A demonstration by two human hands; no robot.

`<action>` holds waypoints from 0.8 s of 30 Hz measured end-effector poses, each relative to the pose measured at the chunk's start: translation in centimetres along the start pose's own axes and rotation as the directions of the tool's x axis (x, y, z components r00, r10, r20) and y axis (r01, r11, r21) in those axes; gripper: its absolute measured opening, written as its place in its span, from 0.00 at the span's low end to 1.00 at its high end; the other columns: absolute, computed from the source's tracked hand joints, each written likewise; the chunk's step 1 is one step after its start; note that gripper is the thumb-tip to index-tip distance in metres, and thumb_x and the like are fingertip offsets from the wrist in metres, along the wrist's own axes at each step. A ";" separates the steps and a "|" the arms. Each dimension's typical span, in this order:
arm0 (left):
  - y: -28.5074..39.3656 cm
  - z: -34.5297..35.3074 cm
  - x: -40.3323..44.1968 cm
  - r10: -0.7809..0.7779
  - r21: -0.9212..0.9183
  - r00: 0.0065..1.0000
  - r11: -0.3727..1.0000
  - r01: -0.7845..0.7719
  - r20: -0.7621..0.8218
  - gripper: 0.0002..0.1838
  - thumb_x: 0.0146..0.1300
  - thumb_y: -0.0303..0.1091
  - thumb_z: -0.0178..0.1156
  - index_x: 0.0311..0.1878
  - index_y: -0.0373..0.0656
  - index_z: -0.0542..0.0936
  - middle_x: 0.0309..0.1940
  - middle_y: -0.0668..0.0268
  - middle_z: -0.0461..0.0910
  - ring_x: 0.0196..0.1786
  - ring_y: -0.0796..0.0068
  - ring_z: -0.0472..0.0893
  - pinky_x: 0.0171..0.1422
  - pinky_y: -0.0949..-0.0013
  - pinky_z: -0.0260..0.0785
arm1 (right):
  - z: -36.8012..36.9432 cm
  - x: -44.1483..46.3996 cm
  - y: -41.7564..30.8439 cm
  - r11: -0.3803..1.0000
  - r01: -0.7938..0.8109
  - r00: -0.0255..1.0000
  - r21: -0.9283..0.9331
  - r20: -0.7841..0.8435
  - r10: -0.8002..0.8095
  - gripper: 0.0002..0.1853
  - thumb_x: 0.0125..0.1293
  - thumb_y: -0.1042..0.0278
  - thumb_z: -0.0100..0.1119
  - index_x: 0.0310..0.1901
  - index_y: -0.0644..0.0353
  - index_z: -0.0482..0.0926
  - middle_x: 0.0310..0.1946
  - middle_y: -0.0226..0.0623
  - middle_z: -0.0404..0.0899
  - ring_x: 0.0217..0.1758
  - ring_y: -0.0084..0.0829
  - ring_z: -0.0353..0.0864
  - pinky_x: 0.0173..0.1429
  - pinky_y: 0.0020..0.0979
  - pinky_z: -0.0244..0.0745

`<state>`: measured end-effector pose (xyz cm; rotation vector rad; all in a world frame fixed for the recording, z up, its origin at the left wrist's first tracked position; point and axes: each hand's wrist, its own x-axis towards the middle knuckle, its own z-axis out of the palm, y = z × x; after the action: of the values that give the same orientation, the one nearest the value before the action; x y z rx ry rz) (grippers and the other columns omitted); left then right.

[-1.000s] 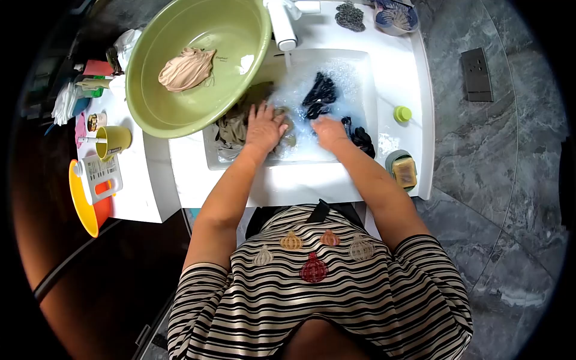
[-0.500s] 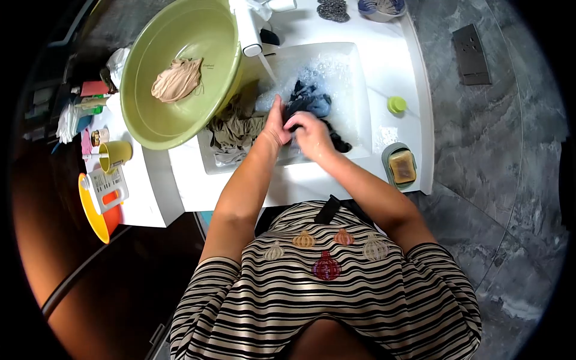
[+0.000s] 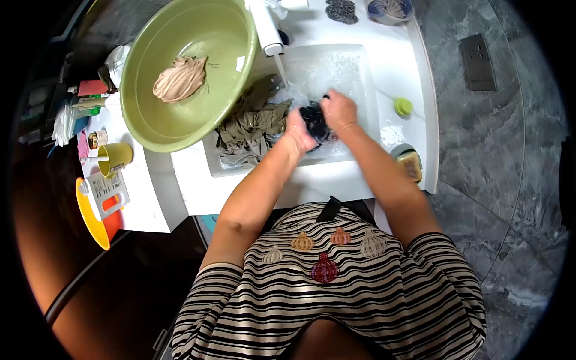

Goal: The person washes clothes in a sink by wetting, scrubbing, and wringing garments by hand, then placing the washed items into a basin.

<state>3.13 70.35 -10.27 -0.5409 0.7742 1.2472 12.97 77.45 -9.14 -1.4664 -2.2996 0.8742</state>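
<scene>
A bunched black cloth (image 3: 314, 122) is held between my two hands over the white sink (image 3: 369, 102). My left hand (image 3: 298, 128) grips its left side, fingers partly hidden by the cloth. On its right side, my right hand (image 3: 339, 110) is closed round the fabric. Olive-brown clothes (image 3: 252, 129) lie wet in the left part of the sink, beside my left hand. Water runs from the white faucet (image 3: 267, 36) just above the cloth, and suds float around it.
A large green basin (image 3: 135, 108) with a beige cloth (image 3: 180, 80) overlaps the sink's left side. To the right are a green cap (image 3: 402, 107) and a soap dish with soap (image 3: 410, 165). A yellow cup (image 3: 120, 157) and white jug (image 3: 108, 189) stand left.
The black clothes, spread in the sink before, are now gathered up between my hands. My hands have moved apart from each other since half a second ago, each gripping a side.
</scene>
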 end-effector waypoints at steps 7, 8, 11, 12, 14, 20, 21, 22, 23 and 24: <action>1.1 0.6 -1.9 0.128 0.256 0.981 0.963 -0.087 -0.149 0.21 0.67 0.47 0.44 0.49 0.41 0.76 0.46 0.58 0.80 0.51 0.62 0.79 0.61 0.60 0.68 | -2.5 7.8 1.3 0.913 0.233 0.680 -0.335 0.727 0.093 0.27 0.46 0.63 0.55 0.53 0.55 0.78 0.53 0.51 0.76 0.59 0.45 0.74 0.63 0.36 0.67; 1.0 -0.4 -1.4 0.111 0.315 0.989 0.946 -0.075 -0.097 0.23 0.68 0.49 0.45 0.52 0.41 0.75 0.49 0.60 0.79 0.53 0.64 0.78 0.63 0.61 0.66 | -3.0 9.3 0.5 0.941 0.260 0.778 -0.218 0.624 -0.070 0.27 0.48 0.61 0.56 0.54 0.55 0.77 0.52 0.51 0.77 0.58 0.45 0.75 0.62 0.38 0.68; 0.5 -3.9 1.6 0.119 0.407 0.992 0.909 -0.092 -0.042 0.28 0.69 0.53 0.45 0.60 0.40 0.72 0.58 0.63 0.76 0.58 0.68 0.75 0.68 0.64 0.61 | -4.0 15.3 -3.5 0.998 0.030 0.980 0.063 0.195 -0.042 0.32 0.60 0.49 0.58 0.62 0.59 0.68 0.35 0.40 0.81 0.31 0.28 0.80 0.38 0.29 0.75; 0.5 -4.0 1.7 0.133 0.406 0.988 0.909 -0.092 -0.074 0.28 0.69 0.52 0.45 0.61 0.39 0.71 0.58 0.62 0.75 0.60 0.66 0.74 0.68 0.65 0.59 | -5.6 15.8 -6.7 0.957 -0.110 0.977 0.267 0.206 0.055 0.37 0.62 0.43 0.56 0.67 0.57 0.61 0.30 0.35 0.79 0.23 0.20 0.73 0.29 0.26 0.69; 0.2 -3.5 0.7 0.143 0.400 0.985 0.912 -0.092 -0.098 0.28 0.69 0.52 0.46 0.62 0.39 0.70 0.59 0.61 0.74 0.61 0.65 0.72 0.69 0.65 0.58 | -6.3 17.5 -9.8 0.867 -0.226 0.973 0.444 0.154 0.175 0.37 0.64 0.41 0.51 0.67 0.57 0.60 0.28 0.33 0.77 0.21 0.19 0.68 0.24 0.26 0.63; 2.9 -0.6 -7.9 0.428 0.981 0.898 0.110 -0.158 0.097 0.40 0.65 0.56 0.49 0.70 0.36 0.56 0.67 0.46 0.62 0.70 0.56 0.63 0.71 0.67 0.54 | -4.2 19.0 -9.8 0.712 -0.279 0.943 0.644 0.043 0.330 0.29 0.69 0.45 0.44 0.62 0.59 0.65 0.31 0.33 0.77 0.23 0.20 0.68 0.25 0.25 0.62; 3.3 -1.5 -8.7 0.516 0.920 0.843 0.236 -0.312 0.154 0.42 0.64 0.59 0.52 0.70 0.35 0.57 0.65 0.48 0.65 0.66 0.57 0.67 0.68 0.63 0.58 | -3.2 19.0 -8.7 0.635 -0.229 0.931 0.738 -0.024 0.363 0.27 0.70 0.46 0.42 0.61 0.59 0.66 0.32 0.34 0.77 0.24 0.21 0.70 0.26 0.25 0.62; 4.0 -1.5 -10.2 0.552 0.800 0.828 0.450 -0.397 0.101 0.41 0.65 0.59 0.51 0.69 0.36 0.58 0.63 0.49 0.67 0.63 0.59 0.70 0.66 0.62 0.61 | -2.5 18.3 -7.9 0.650 -0.144 0.944 0.747 -0.092 0.316 0.23 0.70 0.51 0.43 0.59 0.58 0.68 0.35 0.34 0.77 0.27 0.22 0.72 0.30 0.26 0.67; 4.8 -1.3 -11.8 0.574 0.623 0.818 0.626 -0.469 0.040 0.39 0.65 0.59 0.51 0.68 0.36 0.60 0.61 0.51 0.69 0.60 0.60 0.73 0.63 0.61 0.64 | -2.8 17.8 -7.4 0.649 -0.144 0.947 0.747 -0.088 0.310 0.23 0.70 0.51 0.43 0.59 0.58 0.68 0.35 0.34 0.77 0.27 0.22 0.72 0.30 0.26 0.67; 5.8 -1.8 -13.1 0.577 0.548 0.817 0.675 -0.495 0.027 0.38 0.65 0.58 0.52 0.67 0.38 0.60 0.57 0.54 0.72 0.56 0.64 0.74 0.59 0.63 0.67 | -3.1 17.2 -6.8 0.875 0.195 0.888 0.443 -0.458 0.033 0.21 0.69 0.56 0.45 0.58 0.59 0.69 0.38 0.37 0.77 0.31 0.25 0.75 0.32 0.29 0.70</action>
<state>-4.49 62.24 -1.14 0.0828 1.4305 1.4516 2.01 91.75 -4.03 -1.1822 -1.6372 0.8795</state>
